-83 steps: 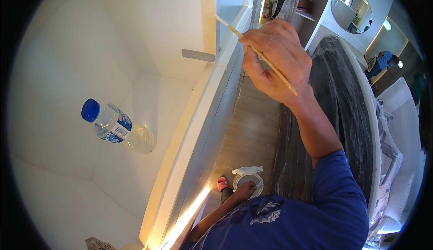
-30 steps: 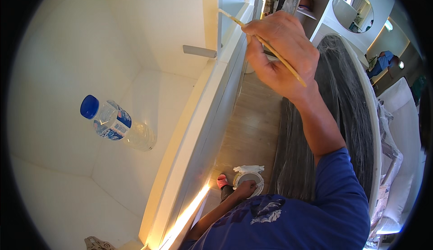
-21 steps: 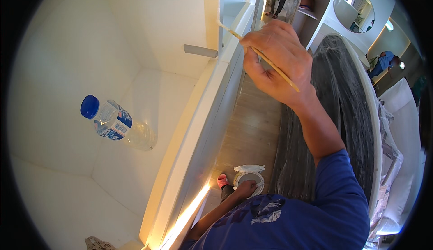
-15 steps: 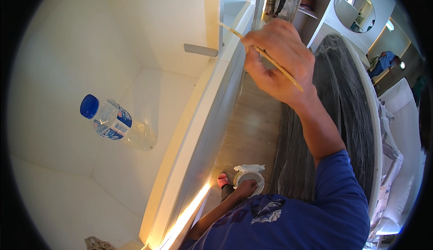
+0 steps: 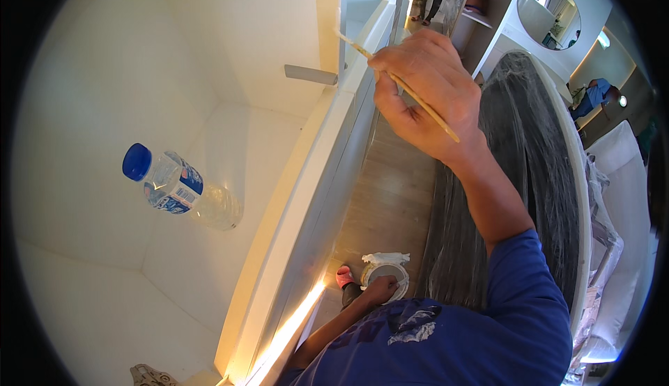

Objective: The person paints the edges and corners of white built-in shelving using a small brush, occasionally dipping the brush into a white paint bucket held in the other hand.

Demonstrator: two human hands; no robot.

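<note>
Right hand is gripping a thin brush at upper centre, tip touching the white cabinet edge; left hand is clasping a small tin at lower centre; plastic bottle is lying at left on the white shelf; plastic-wrapped furniture is crowding the right.

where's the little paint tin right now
In the head view the small round tin is low down near the centre, held by the left hand above the wooden floor, between the white cabinet edge and the plastic-wrapped bed.

The brush tip is hidden behind the white edge, and the left hand covers part of the small tub.
</note>
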